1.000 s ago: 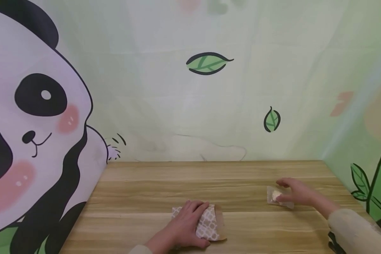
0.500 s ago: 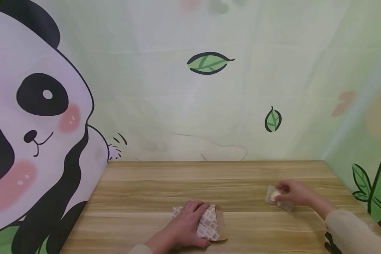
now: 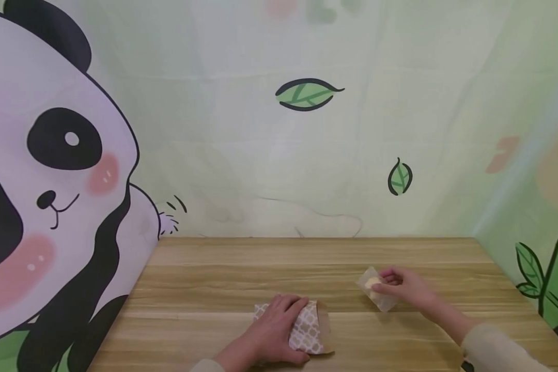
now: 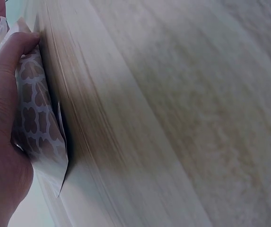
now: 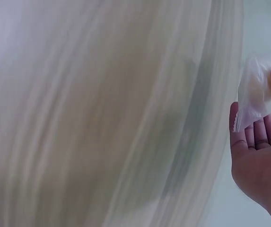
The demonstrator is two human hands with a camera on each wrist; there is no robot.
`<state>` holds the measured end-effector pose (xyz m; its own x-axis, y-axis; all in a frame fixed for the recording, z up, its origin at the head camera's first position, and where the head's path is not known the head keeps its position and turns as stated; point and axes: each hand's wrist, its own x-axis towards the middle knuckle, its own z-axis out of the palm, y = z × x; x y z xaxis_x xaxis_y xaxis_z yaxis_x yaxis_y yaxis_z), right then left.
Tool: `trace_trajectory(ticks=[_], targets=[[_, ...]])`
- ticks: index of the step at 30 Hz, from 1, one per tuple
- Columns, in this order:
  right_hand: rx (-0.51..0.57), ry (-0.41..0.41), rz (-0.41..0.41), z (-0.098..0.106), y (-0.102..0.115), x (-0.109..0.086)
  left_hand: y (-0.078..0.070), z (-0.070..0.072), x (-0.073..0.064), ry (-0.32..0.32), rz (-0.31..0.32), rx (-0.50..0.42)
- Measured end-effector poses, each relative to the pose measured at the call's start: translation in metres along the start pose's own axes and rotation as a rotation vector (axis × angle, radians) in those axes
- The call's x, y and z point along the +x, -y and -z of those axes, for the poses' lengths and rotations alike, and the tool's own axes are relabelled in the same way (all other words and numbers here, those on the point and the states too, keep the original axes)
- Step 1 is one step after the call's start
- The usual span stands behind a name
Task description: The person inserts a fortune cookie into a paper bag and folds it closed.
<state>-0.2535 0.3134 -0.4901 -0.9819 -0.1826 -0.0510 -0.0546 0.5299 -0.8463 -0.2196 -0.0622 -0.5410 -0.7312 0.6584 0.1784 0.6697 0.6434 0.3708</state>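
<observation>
My left hand [image 3: 276,328] grips a paper bag [image 3: 306,329] with a tan and white lattice print, lying flat at the table's front middle. Its fingers reach over the top and its thumb lies along the near side; the hand covers the bag's left part. In the left wrist view the thumb presses on the printed side of the bag [image 4: 36,106]. To the right, my right hand [image 3: 411,289] pinches a small translucent packet [image 3: 371,295] with a pale, roundish thing inside. The right wrist view shows the packet [image 5: 254,87] between thumb and fingers, its serrated edge hanging down.
The wood-grain table [image 3: 223,274] extends back to a pale green printed cloth [image 3: 242,155]. A big panda drawing [image 3: 74,206] covers the cloth on the left, and printed leaves [image 3: 307,94] dot the back. The bag's brown end [image 3: 324,328] points right.
The right hand closed its fingers on the packet, picked it up and moved it left toward the bag. The left hand and the bag have stayed in place.
</observation>
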Motion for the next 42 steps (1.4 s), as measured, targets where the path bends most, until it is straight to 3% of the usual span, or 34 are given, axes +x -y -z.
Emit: trace_trajectory(ticks=[8,15,31,37,42], targets=[[0.100,0.111,0.086,-0.045,0.015,-0.007,0.000,-0.003,0.002,-0.002,0.008,0.010],[0.100,0.167,0.164,-0.070,0.021,-0.010,-0.002,-0.002,0.001,-0.016,0.014,0.007],[-0.068,0.113,0.231,-0.093,0.034,0.001,-0.006,-0.001,0.002,-0.031,0.027,0.007],[-0.044,0.122,0.225,-0.098,0.036,0.001,-0.008,-0.002,0.002,-0.039,0.029,0.005],[0.022,0.193,0.218,-0.096,0.035,-0.001,-0.007,-0.004,0.001,-0.055,0.016,0.021]])
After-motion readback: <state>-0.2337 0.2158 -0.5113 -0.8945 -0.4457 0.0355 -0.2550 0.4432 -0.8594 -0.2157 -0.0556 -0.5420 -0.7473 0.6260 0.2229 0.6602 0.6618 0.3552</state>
